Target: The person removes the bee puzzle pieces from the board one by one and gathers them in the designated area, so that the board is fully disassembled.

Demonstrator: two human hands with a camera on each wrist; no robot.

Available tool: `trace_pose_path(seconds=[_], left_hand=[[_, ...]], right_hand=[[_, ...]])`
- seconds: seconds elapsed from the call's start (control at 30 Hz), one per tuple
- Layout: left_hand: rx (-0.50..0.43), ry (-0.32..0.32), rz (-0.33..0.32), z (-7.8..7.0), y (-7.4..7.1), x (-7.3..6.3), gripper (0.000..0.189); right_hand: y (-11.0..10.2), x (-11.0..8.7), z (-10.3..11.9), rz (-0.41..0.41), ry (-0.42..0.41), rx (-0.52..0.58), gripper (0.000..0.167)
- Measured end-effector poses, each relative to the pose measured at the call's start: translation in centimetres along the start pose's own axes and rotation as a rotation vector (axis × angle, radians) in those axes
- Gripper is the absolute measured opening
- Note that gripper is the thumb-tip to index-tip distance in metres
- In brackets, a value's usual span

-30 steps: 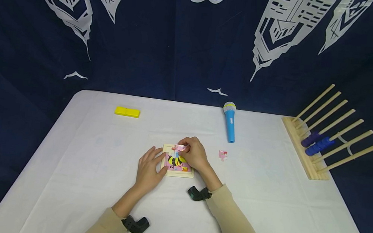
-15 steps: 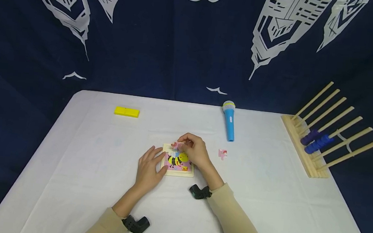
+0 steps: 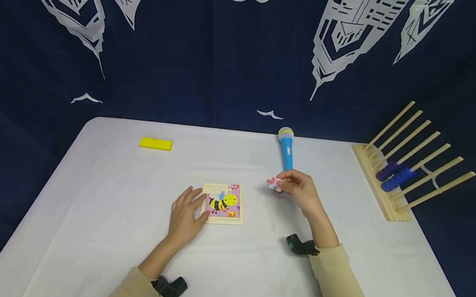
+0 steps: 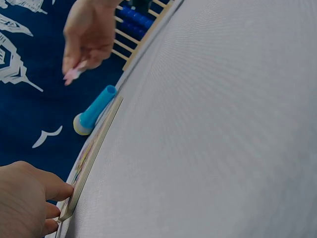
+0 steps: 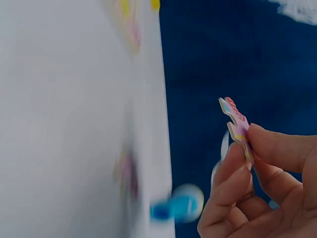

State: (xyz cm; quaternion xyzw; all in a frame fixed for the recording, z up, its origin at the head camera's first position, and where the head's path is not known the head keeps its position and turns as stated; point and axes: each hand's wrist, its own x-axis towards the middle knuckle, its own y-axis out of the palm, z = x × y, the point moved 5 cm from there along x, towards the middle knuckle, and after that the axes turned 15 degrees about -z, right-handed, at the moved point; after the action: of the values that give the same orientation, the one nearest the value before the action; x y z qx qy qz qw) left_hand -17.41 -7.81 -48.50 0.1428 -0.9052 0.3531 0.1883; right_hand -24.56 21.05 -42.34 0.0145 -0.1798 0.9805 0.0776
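The right hand (image 3: pixel 303 190) has shifted rightward across the table (image 3: pixel 389 278), pinching a jigsaw piece (image 5: pixel 238 124) that a slackened hold could drop; the left hand (image 3: pixel 186 217), uncurled, touches the bee jigsaw (image 3: pixel 224 208)

"What lies near the far edge of the white table (image 3: pixel 85 210)?"

"A yellow block (image 3: pixel 155 144), and farther right a blue microphone (image 3: pixel 286 154)."

"And the wooden rack (image 3: pixel 375 184)?"

"Right edge, pegs (image 3: pixel 439 191) slanting. Its purple pieces (image 3: pixel 387 171) and blue pieces (image 3: pixel 398 178) are perhaps rings, too small to tell."

"Behind?"

"Navy cloth (image 3: pixel 216 60) with white prints (image 3: pixel 356 35)."
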Motion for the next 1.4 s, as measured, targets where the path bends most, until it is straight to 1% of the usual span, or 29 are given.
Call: trace_pose_path(seconds=[0.07, 0.17, 0.3, 0.47, 0.6, 0.83, 0.9, 0.97, 1.07, 1.13, 1.2, 1.3, 1.4], left_hand=[[-0.003, -0.001, -0.001, 0.0, -0.1, 0.0, 0.047], [-0.011, -0.001, -0.004, 0.1, -0.1, 0.0, 0.047], [-0.013, -0.001, -0.003, 0.1, -0.1, 0.0, 0.047], [-0.017, -0.006, 0.000, 0.1, 0.0, 0.0, 0.048], [-0.021, -0.013, 0.005, 0.0, 0.0, 0.0, 0.048], [-0.012, -0.009, 0.005, 0.0, -0.1, 0.0, 0.048], [-0.010, -0.008, 0.004, 0.1, -0.1, 0.0, 0.048], [-0.009, -0.007, 0.005, 0.1, -0.1, 0.1, 0.048], [-0.010, -0.003, 0.006, 0.1, -0.1, 0.1, 0.048], [-0.012, -0.001, 0.004, 0.1, -0.1, 0.1, 0.048], [-0.012, -0.001, 0.001, 0.1, -0.2, 0.1, 0.048], [-0.014, -0.004, 0.000, 0.1, -0.2, 0.1, 0.048], [-0.015, -0.006, 0.001, 0.1, -0.2, 0.1, 0.048]], right_hand=[[-1.8, 0.2, -1.1, -0.011, 0.013, -0.046, 0.021], [-3.7, 0.5, -2.4, -0.013, 0.036, -0.110, 0.023], [-4.8, 1.0, -3.7, 0.009, 0.054, -0.173, 0.023], [-4.7, 1.6, -4.7, 0.043, 0.070, -0.255, 0.023], [-4.4, 2.0, -5.1, 0.045, 0.068, -0.340, 0.020], [-4.1, 2.2, -5.0, -0.002, 0.020, -0.556, 0.016], [-4.2, 2.2, -4.7, -0.021, -0.005, -0.602, 0.017], [-4.4, 2.1, -4.2, -0.052, -0.036, -0.625, 0.018], [-4.8, 2.0, -3.5, -0.132, -0.088, -0.603, 0.016], [-4.7, 1.8, -2.9, -0.189, -0.123, -0.551, 0.015], [-4.4, 1.7, -2.4, -0.229, -0.146, -0.491, 0.014], [-3.1, 1.5, -1.6, -0.227, -0.147, -0.396, 0.018], [-1.2, 1.0, -1.0, -0.161, -0.113, -0.301, 0.024]])
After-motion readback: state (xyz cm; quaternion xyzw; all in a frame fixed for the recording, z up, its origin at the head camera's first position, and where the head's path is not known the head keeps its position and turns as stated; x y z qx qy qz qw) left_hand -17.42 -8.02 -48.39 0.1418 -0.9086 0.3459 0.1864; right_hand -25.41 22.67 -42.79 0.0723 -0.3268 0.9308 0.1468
